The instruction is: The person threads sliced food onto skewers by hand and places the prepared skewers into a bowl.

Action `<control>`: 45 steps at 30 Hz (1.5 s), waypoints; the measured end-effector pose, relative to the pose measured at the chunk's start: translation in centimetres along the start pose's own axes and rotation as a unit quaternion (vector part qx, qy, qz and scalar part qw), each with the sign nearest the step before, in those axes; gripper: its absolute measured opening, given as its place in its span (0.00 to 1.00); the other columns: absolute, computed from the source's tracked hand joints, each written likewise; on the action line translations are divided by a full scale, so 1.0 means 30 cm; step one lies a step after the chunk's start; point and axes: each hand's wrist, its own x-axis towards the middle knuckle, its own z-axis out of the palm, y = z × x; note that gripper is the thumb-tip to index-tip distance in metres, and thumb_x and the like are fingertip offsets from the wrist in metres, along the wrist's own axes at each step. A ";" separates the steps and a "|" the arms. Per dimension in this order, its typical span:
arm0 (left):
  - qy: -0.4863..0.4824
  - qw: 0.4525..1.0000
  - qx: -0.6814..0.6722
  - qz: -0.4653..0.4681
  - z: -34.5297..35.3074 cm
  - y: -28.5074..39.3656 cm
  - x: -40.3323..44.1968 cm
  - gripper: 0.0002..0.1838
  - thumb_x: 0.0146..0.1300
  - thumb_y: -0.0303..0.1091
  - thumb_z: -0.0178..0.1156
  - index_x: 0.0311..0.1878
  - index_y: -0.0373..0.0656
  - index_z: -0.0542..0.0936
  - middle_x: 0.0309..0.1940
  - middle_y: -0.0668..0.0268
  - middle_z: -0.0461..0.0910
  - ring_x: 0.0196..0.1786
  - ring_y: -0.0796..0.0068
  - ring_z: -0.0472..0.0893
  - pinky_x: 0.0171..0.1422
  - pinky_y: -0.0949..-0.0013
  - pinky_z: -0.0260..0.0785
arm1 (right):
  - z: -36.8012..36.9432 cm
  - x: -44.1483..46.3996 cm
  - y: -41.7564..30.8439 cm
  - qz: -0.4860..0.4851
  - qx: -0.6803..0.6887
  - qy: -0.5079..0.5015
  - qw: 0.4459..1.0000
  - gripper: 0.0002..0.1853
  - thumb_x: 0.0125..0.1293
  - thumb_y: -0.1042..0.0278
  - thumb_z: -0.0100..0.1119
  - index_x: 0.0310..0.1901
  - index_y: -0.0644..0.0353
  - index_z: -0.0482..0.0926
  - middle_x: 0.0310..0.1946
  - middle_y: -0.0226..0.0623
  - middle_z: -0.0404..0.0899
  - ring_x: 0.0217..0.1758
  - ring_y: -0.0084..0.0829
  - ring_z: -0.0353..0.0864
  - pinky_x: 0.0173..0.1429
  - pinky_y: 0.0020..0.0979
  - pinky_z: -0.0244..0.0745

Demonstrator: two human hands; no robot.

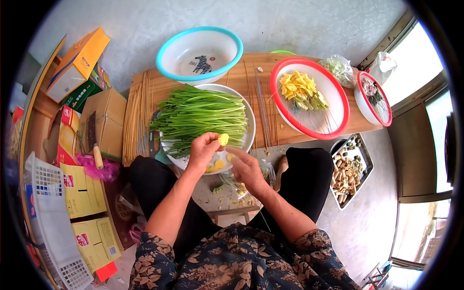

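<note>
My left hand [204, 150] pinches a thin round yellow slice [223, 139], which looks like potato, above the white plate [250, 126]. Close by on the right, my right hand [247, 170] is curled, its index finger stretched towards the left hand. A thin skewer [265, 220] shows below the right wrist and seems to run up into that hand; its tip is hidden. Another yellow slice [230, 157] lies by the right fingertips. Several more yellow slices [215, 166] are at the plate's near edge, beside a heap of long green stalks [203, 113].
A wooden table [263, 72] bears bundled skewers [137, 116], a blue-rimmed basin [176, 55], a red-rimmed basin [338, 108] of skewered yellow slices and a smaller basin [365, 104]. A metal tray [366, 157] of cut pieces stands right, boxes [108, 108] and a knife [96, 152] left.
</note>
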 end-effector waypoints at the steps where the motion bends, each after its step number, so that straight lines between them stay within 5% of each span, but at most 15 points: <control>1: -0.013 1.000 0.005 0.000 0.000 -0.001 0.000 0.08 0.60 0.26 0.55 0.41 0.34 0.76 0.35 0.64 0.80 0.33 0.78 0.80 0.43 0.75 0.74 | -0.006 0.006 0.008 -0.002 0.007 0.001 1.000 0.17 0.66 0.72 0.48 0.56 0.62 0.73 0.15 0.21 0.63 0.15 0.13 0.59 0.19 0.18 0.54; 13: -0.014 0.988 -0.147 -0.047 -0.014 -0.006 -0.015 0.10 0.63 0.33 0.56 0.43 0.37 0.74 0.38 0.62 0.79 0.38 0.71 0.80 0.45 0.66 0.75 | -0.001 0.004 0.012 -0.059 -0.050 -0.018 0.997 0.16 0.68 0.72 0.50 0.56 0.62 0.73 0.17 0.20 0.64 0.15 0.12 0.59 0.19 0.18 0.55; 45: -0.048 0.919 -0.288 -0.265 -0.078 0.024 -0.012 0.11 0.56 0.30 0.59 0.39 0.35 0.75 0.32 0.59 0.78 0.31 0.68 0.77 0.37 0.69 0.75 | -0.042 -0.011 0.015 -0.041 -0.074 -0.085 0.993 0.16 0.69 0.71 0.49 0.57 0.56 0.75 0.15 0.18 0.60 0.16 0.13 0.56 0.21 0.17 0.53</control>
